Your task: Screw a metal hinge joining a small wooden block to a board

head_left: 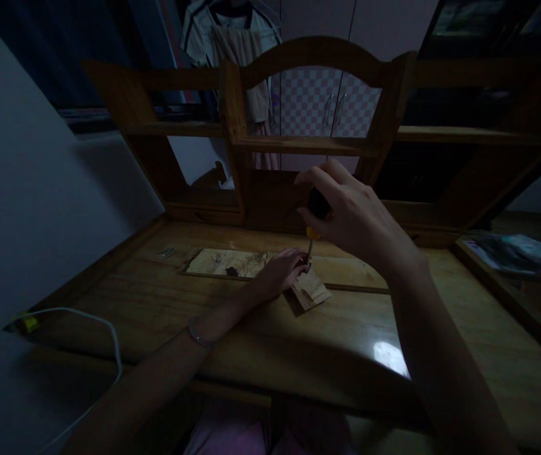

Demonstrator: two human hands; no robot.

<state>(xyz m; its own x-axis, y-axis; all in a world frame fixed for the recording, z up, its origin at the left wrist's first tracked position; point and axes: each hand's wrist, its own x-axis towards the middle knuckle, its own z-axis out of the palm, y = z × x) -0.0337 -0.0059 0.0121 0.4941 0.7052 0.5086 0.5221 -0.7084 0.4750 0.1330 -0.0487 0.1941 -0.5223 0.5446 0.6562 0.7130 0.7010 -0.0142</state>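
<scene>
My right hand (353, 208) is curled round the black and yellow handle of a screwdriver (313, 233), which stands nearly upright. Its shaft runs down to a small dark metal piece (306, 268) at the far end of a small wooden piece (314, 293). With closed fingers, my left hand (280, 273) steadies that wooden piece beside the screwdriver's tip. Beneath and behind lies a long narrow board (356, 272), its left part rough and stained. The fingers partly hide the metal piece, so its exact shape cannot be made out.
All this lies on a wooden desk (356, 341) backed by a shelf unit (299, 146). Small metal bits (166, 252) lie at the left. A white cable (109, 325) hangs over the left front edge. Plastic-covered items (519, 253) sit at the right.
</scene>
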